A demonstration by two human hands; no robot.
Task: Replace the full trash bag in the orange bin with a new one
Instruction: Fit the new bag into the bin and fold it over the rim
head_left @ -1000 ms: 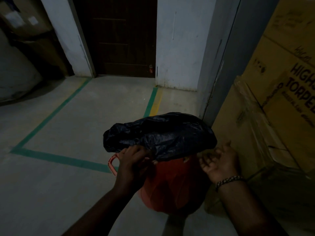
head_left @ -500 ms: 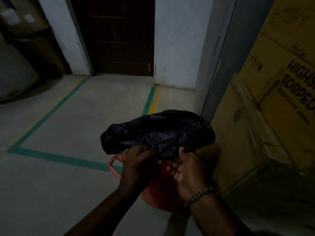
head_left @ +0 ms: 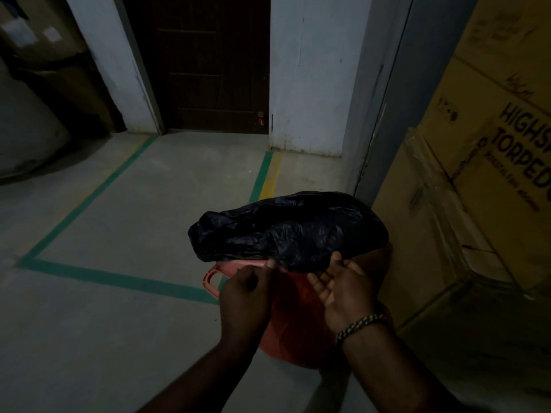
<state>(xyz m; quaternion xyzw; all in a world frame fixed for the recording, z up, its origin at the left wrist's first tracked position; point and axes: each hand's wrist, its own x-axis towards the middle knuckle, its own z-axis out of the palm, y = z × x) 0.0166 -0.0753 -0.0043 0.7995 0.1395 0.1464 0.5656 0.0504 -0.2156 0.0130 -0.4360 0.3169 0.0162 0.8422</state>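
An orange bin (head_left: 293, 332) stands on the floor close in front of me, with a handle sticking out at its left. A crumpled black trash bag (head_left: 286, 231) bulges over its top. My left hand (head_left: 247, 296) is at the bag's near edge with its fingers curled, pinching the plastic at the rim. My right hand (head_left: 343, 289) is palm-up under the bag's near right edge, thumb against the plastic and fingers relaxed. A beaded bracelet sits on my right wrist.
Stacked cardboard boxes (head_left: 477, 189) crowd the right side, close to the bin. A grey door frame (head_left: 384, 99) and a dark door (head_left: 202, 64) lie ahead. Green floor tape (head_left: 119, 278) marks the concrete floor to the left.
My right hand came in from the bin's right side to the bag's near edge. My left hand stayed at the rim. The view shifted slightly.
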